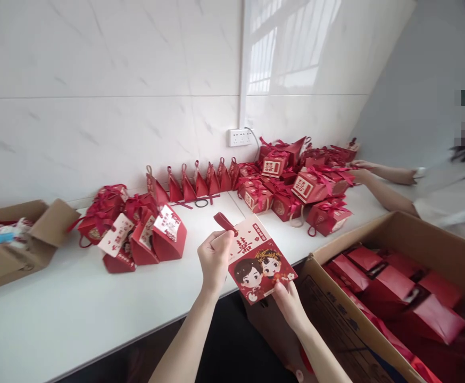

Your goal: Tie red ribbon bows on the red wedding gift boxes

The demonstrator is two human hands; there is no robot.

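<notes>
A red and cream wedding gift box (259, 260) with a printed cartoon couple is held between my two hands, tilted, in front of the table edge. My left hand (215, 259) grips its upper left side by the dark red ribbon loop (225, 222). My right hand (289, 304) pinches its lower right edge, thumb on the printed face. Behind it on the table, a row of narrow red gift boxes (200, 181) with ribbon loops stands near the wall. To the left are several red boxes, some with white printed tags (168, 223).
Red boxes with bows (284, 205) are piled at the back right, where a co-worker's hands (360, 171) reach in. A large carton (316, 260) of red boxes stands at the right. An open carton (36, 250) sits at the left on the white table (76, 314).
</notes>
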